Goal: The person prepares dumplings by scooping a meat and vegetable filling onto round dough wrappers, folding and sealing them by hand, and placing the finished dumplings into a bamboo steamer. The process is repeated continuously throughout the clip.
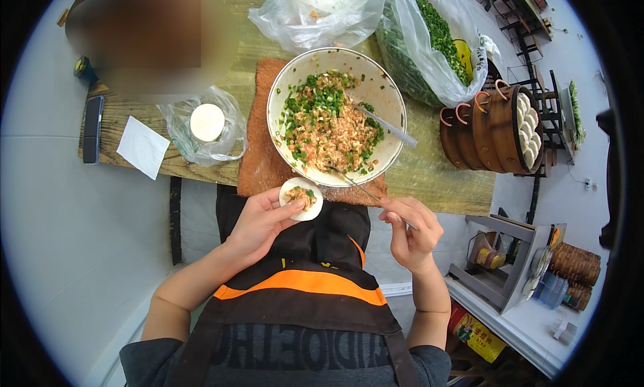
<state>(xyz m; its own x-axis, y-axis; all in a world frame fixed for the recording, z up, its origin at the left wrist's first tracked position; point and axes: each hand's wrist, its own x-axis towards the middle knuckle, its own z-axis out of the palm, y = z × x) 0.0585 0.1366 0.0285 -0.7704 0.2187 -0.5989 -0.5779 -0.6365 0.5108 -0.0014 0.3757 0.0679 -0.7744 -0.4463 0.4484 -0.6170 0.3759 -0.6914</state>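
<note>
My left hand [264,218] holds a round dough wrapper [308,215] with a mound of filling [300,198] on it, the thumb resting against the filling. Between the fingers of my right hand [413,230] is the handle of a thin metal spoon [363,190], whose far end reaches into the filling at the near side of a large bowl [335,180]. The bowl contains crumbly orange-brown filling [329,135] with chopped green onion [322,96]. A second, wider metal utensil [390,127] leans on the bowl's right rim. Under the bowl lies a brown cloth [256,150].
Left on the wooden table [448,193] are a stack of wrappers [207,122] on a plastic bag, white paper [143,146] and a phone [92,130]. A bag of chopped greens [435,40] and bamboo steamers [483,130] with dumplings [528,130] stand right. Another plastic bag [322,20] lies behind the bowl.
</note>
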